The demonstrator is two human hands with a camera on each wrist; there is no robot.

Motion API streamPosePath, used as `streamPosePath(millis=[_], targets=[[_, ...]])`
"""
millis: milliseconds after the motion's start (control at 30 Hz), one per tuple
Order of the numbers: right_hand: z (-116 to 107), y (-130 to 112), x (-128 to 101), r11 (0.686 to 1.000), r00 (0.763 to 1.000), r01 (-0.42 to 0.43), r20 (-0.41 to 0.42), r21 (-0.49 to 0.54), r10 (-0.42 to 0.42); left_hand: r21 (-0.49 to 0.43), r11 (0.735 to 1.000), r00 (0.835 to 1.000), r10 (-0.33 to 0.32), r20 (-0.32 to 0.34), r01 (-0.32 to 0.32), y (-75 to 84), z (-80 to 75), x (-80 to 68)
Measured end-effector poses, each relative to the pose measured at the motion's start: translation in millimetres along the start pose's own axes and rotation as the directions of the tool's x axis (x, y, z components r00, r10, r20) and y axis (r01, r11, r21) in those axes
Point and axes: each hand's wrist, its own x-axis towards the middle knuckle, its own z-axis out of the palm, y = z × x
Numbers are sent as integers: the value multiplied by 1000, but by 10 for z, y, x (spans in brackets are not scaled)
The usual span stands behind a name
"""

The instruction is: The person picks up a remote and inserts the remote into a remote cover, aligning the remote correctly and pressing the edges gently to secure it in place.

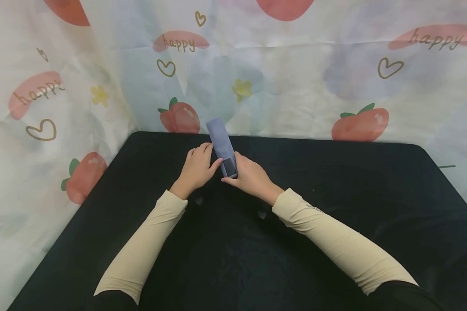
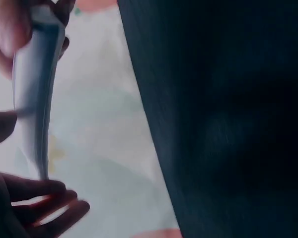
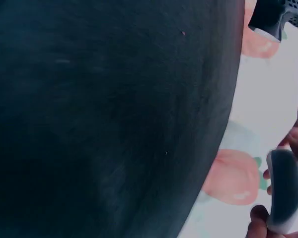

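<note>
A long, narrow blue-grey case (image 1: 220, 140) with a dark square patch at its near end is held up over the far part of the black table, tilted. My right hand (image 1: 253, 175) grips its near end, the thumb along the bottom. On the other side, my left hand (image 1: 196, 166) holds the left edge, its thumb by the dark patch and its fingers partly hidden behind. The left wrist view has the case (image 2: 37, 84) spanning between both hands. In the right wrist view, the case (image 3: 285, 191) shows at the lower right edge.
The black-covered table (image 1: 233, 242) runs back to a printed cloth backdrop (image 1: 288, 90) with hearts and fruit; the cloth continues along the left side. A dark wrist-worn device (image 3: 270, 20) appears at the top of the right wrist view.
</note>
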Motion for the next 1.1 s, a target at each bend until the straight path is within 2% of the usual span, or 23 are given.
streamPosePath(millis=[100,233,400,533,700,800,900,1000,1100], targets=[[75,17,139,994,998,-28,60,102,22,-43,999,998,-10,59,13,-128,10,112],[181,14,302,970,991,-99,110,221,76,-103,994,992,-5,127,18,-268,32,251],[295,17,484,962,983,-154,139,226,124,-80,997,972,0,235,20,-439,146,403],[369,51,586,972,966,-190,205,139,160,-11,1000,941,-8,339,13,-562,307,506],[483,127,660,976,935,-210,281,-60,218,59,998,889,-40,456,15,-620,439,591],[536,142,665,959,928,-209,269,-191,256,111,994,851,-68,520,11,-622,453,607],[543,123,649,927,915,-225,260,-300,307,141,990,819,-94,566,16,-628,447,598],[527,124,632,900,887,-247,289,-359,359,164,985,812,-137,568,51,-642,451,576],[515,172,624,886,849,-256,348,-387,397,182,978,810,-187,555,101,-670,456,547]])
